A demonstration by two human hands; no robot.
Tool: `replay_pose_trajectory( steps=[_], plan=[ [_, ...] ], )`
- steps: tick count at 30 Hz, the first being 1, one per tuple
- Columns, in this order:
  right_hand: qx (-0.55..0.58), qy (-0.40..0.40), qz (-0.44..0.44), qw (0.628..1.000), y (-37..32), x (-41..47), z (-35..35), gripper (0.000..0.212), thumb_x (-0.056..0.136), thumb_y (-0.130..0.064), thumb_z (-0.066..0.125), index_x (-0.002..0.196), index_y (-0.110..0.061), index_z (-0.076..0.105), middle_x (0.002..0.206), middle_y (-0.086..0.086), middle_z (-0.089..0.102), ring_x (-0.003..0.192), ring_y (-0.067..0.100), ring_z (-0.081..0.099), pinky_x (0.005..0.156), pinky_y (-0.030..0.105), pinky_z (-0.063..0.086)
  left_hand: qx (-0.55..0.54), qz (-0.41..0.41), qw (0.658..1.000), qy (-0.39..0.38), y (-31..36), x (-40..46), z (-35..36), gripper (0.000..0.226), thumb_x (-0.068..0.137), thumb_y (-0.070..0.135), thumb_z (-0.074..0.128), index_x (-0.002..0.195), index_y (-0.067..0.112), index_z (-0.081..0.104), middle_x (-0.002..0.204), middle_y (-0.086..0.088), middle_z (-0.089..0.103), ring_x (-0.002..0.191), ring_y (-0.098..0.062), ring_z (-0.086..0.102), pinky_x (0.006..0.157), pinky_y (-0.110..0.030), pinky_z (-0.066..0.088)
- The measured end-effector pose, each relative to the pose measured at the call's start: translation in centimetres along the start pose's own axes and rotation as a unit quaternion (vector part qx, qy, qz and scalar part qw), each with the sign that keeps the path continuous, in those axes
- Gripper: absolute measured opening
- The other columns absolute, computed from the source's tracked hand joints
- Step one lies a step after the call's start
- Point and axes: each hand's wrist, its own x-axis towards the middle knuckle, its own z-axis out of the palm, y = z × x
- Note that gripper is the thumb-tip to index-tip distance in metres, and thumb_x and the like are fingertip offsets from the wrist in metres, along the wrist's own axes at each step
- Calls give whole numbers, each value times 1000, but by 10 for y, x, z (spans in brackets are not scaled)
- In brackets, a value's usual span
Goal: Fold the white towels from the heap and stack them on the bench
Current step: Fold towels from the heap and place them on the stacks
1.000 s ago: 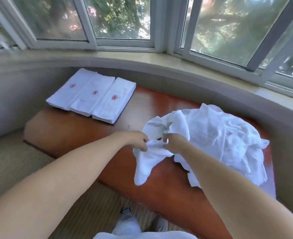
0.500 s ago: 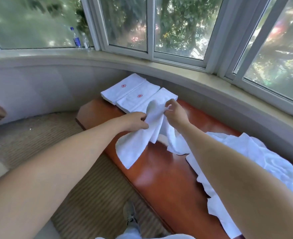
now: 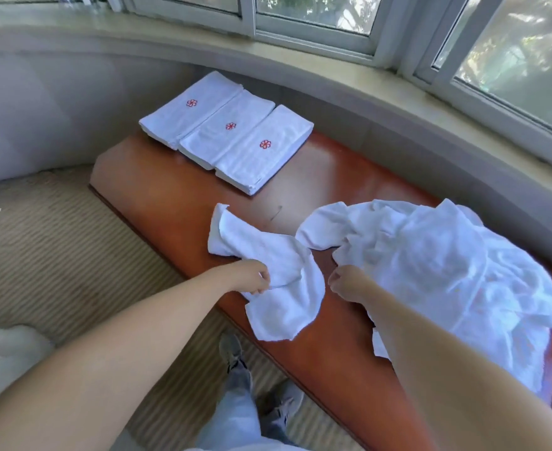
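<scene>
A crumpled white towel lies on the red-brown wooden bench, near its front edge. My left hand grips the towel's near edge, fingers curled into the cloth. My right hand hovers just right of that towel, fingers loosely curled and holding nothing, at the left edge of the heap of white towels. Three folded white towels with red flower logos lie side by side at the bench's far left end.
A curved grey wall and a window sill run behind the bench. Striped carpet covers the floor to the left. My legs and shoes stand right in front of the bench. Something white lies at the far left edge.
The towel was held up between both hands near the folded ones; now it lies on the bench. My right hand has let go of it and my left still grips it.
</scene>
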Motion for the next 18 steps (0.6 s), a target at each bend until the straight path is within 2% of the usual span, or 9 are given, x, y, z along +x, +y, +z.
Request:
replay_pose_trajectory(
  steps=[4,5,7,9,11,12,14,17,18],
  plan=[
    [8,-41,15,999,-5,18,23,25,97,-16,53,118,-12,66,122,6,67,110,24,62,94,33,51,13,-44,999,16,-30,32,11,11,93,16,53,96,14,63,95,-5,59,78,-17,52,65,-26,41],
    [7,-51,11,999,-10,23,28,29,96,-14,53,122,-15,65,125,6,66,111,25,62,93,31,50,10,-53,998,26,-35,39,14,12,94,17,54,101,15,63,101,-5,59,81,-18,51,68,-28,40],
    [8,-69,6,998,-20,35,36,42,96,-15,52,138,-20,57,134,7,61,118,27,61,96,32,47,-9,-69,997,29,-47,52,18,32,95,22,58,127,17,58,124,-5,58,96,-19,56,77,-28,46],
    [2,-61,-10,998,-28,48,44,50,98,-19,53,147,-29,48,140,8,53,111,29,62,92,35,52,-7,-69,997,31,-57,64,23,56,96,27,59,149,23,40,145,-6,41,114,-25,55,86,-31,49],
    [-25,-50,-22,998,-36,61,50,52,100,-26,50,150,-37,43,144,7,42,101,27,63,82,34,54,39,-53,996,62,-64,77,27,68,96,28,57,157,31,27,160,-5,21,137,-31,37,98,-36,47],
    [-40,-52,-21,998,-39,67,53,52,102,-29,47,152,-39,40,146,9,39,101,27,63,83,36,55,82,-34,992,85,-66,84,28,69,96,30,57,158,32,25,163,-3,17,145,-30,26,105,-40,43],
    [-64,-61,-8,996,-43,79,59,51,104,-36,43,154,-41,35,144,12,39,103,28,62,89,42,56,178,11,976,123,-65,99,29,70,97,40,57,159,30,24,164,-2,23,149,-28,21,115,-42,34],
    [-81,-62,20,995,-45,92,65,50,106,-39,39,156,-40,34,143,11,42,111,30,59,90,43,54,256,43,954,148,-55,124,31,71,96,53,56,155,23,32,149,-4,47,138,-28,41,113,-40,34],
    [-80,-59,31,995,-45,95,67,50,105,-38,40,155,-36,36,143,10,43,115,30,58,88,40,53,267,46,950,153,-53,130,33,70,95,54,56,154,22,34,144,-5,49,135,-28,43,112,-40,33]
  ],
)
